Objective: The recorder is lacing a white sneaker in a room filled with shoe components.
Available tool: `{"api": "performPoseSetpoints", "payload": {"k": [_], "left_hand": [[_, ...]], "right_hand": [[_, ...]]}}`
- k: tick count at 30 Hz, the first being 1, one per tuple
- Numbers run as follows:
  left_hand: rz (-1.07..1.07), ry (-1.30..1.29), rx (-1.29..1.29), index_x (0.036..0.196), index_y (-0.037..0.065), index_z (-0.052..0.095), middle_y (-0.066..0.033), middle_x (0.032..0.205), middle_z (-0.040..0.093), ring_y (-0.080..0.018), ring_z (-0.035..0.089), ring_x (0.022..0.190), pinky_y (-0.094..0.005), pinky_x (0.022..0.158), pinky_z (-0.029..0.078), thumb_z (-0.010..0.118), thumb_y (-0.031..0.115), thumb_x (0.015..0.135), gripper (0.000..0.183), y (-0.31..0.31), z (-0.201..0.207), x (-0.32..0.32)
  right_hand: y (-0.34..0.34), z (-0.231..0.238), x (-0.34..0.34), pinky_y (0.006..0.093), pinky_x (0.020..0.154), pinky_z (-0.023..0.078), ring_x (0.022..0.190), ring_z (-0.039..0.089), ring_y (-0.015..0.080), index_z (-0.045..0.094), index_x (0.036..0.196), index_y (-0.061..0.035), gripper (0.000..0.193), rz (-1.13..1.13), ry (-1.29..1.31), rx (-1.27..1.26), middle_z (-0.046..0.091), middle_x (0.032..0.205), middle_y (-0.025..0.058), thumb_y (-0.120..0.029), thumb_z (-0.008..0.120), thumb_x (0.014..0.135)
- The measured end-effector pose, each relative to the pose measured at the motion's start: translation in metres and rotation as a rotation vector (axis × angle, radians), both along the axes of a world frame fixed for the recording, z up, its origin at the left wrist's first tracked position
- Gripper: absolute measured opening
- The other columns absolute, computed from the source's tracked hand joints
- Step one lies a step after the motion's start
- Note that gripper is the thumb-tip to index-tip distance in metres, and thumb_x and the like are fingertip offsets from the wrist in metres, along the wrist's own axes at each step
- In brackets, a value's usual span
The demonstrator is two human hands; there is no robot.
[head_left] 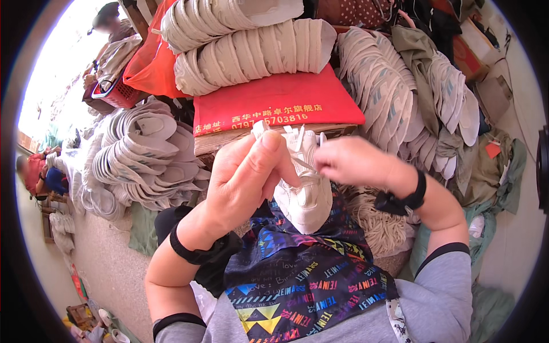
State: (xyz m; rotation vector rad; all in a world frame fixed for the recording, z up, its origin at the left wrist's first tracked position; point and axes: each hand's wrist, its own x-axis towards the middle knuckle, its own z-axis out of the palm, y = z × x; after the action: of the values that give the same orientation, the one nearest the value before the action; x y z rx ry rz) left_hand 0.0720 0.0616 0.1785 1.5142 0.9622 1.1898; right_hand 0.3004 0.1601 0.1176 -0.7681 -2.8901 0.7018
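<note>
A white shoe upper [303, 210] is in front of my chest, its toe pointing towards me over a dark patterned apron [311, 274]. A white shoelace [303, 164] runs across its eyelet area. My left hand [251, 171] is closed beside the shoe, a white bit of what looks like lace sticking up past the thumb; one fingertip lies close to the lacing. On the other side, my right hand [354, 163], somewhat blurred, has its fingers pinched on the lace. The fingertips hide part of the lacing.
Behind the shoe, a red bag [269, 103] covers a wooden surface bearing nested shoe uppers [251, 57]. More uppers are piled left [137, 151] and right [377, 80]. A bundle of pale laces [374, 220] hangs near my right arm. Two other people [43, 171] are far left.
</note>
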Motion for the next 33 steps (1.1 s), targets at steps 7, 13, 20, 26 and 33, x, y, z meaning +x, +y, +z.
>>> {"api": "performPoseSetpoints", "payload": {"k": [7,13,20,26,33], "left_hand": [[0.077,-0.141,-0.002,0.071,0.002,0.059,0.0016,0.049,0.041,-0.0045,0.033,0.042,-0.0216,0.042,0.026,0.03,0.039,0.107,0.06,0.021,-0.01,0.001],[0.109,-0.135,0.056,0.066,0.002,0.057,0.0008,0.049,0.042,-0.0054,0.031,0.039,-0.0228,0.041,0.024,0.032,0.039,0.107,0.06,0.024,0.03,0.006],[-0.048,-0.268,0.26,0.07,0.007,0.048,0.001,0.052,0.037,-0.0066,0.024,0.035,-0.0212,0.036,0.023,0.024,0.036,0.108,0.054,0.016,0.075,0.023],[0.146,-0.153,0.106,0.08,0.004,0.055,0.0005,0.055,0.04,-0.0077,0.025,0.036,-0.0219,0.04,0.026,0.028,0.036,0.108,0.05,0.02,0.057,0.03],[0.286,-0.796,-0.166,0.107,0.0,0.057,-0.0007,0.079,0.053,-0.0058,0.036,0.046,-0.022,0.052,0.031,0.036,0.024,0.106,0.031,0.029,-0.017,-0.087]], "right_hand": [[-0.042,-0.055,0.003,0.039,0.062,0.052,0.074,0.062,0.0308,0.055,0.094,-0.0061,0.021,-0.237,0.271,0.166,0.053,0.085,0.0104,-0.002,0.064,0.076],[-0.041,-0.074,0.003,0.04,0.057,0.051,0.07,0.062,0.0304,0.052,0.093,-0.0059,0.018,-0.271,0.446,0.255,0.053,0.086,0.0112,-0.004,0.063,0.078],[-0.053,-0.071,0.0,0.0377,0.063,0.05,0.072,0.061,0.03,0.055,0.111,-0.0028,0.031,-0.22,0.589,0.28,0.058,0.097,0.0121,-0.006,0.063,0.082],[-0.046,-0.037,-0.027,0.0294,0.077,0.048,0.079,0.059,0.0177,0.06,0.105,-0.0006,0.016,-0.161,0.776,-0.279,0.063,0.093,0.0057,-0.01,0.059,0.091],[0.006,-0.027,0.009,0.0271,0.075,0.05,0.069,0.054,0.0098,0.062,0.094,-0.0034,0.013,-0.359,1.284,-1.339,0.058,0.08,0.0001,-0.013,0.056,0.098]]}}
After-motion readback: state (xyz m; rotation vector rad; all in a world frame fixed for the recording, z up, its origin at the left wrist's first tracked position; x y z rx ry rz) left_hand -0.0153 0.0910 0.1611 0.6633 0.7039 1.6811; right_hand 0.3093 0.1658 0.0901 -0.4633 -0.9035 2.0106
